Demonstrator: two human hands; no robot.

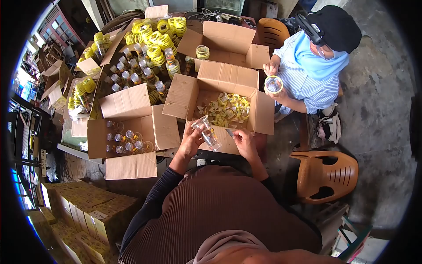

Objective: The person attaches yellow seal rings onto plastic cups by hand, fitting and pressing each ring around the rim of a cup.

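Too small to identify: item pinched in right hand (pixel 244 141). Bottle (pixel 209 134) base hidden behind left hand (pixel 191 141).

No lettering is legible anywhere; the yellow labels (pixel 226 110) in the box beyond the hands are too small to read.

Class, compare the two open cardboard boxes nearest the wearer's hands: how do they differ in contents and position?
The box of bottles holds clear bottles standing upright; the box of labels holds a loose heap of yellow-and-white labels. The box of bottles sits to the left of the left hand, untouched; the box of labels sits directly beyond both hands, the right hand at its front wall. Both are brown cardboard with flaps open.
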